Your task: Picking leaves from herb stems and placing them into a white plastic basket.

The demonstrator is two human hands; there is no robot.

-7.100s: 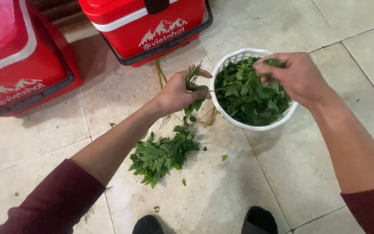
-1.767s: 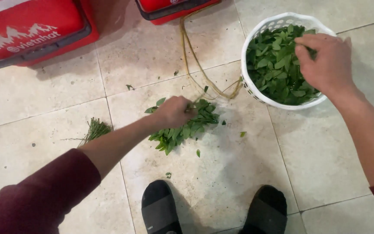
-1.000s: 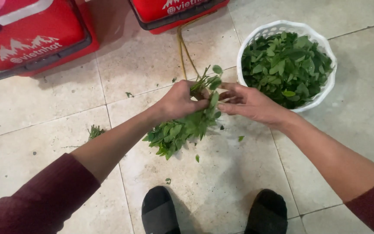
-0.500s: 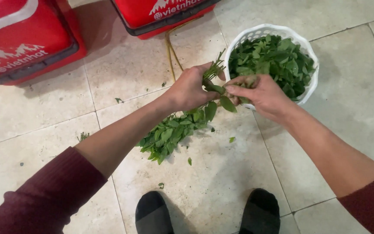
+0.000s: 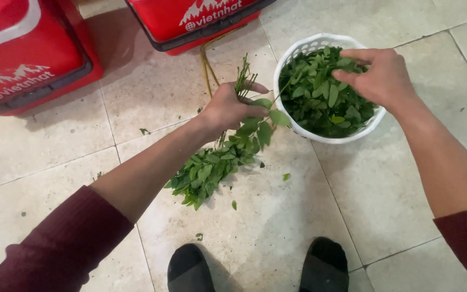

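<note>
While both hands work above the tiled floor (image 5: 395, 178), the scene reads so:
Left hand (image 5: 228, 105): grip clamped on a bunch of thin green stems (image 5: 242, 81), leafy ends hanging toward the floor.
Right hand (image 5: 379, 75): fingers pinched together on loose leaves over the white basket (image 5: 298, 54).
Handling: stems look light and limp, leaves soft and easily torn; best taken low on the bare stalks.
Leaf pile (image 5: 206, 173): on the floor, just under the left wrist.
Around: two red boxes (image 5: 28, 65) along the far edge, yellowish cord (image 5: 206, 59) beside the basket, dark shoes (image 5: 190, 267) at the near edge.
In the way: scattered leaf scraps only.
</note>
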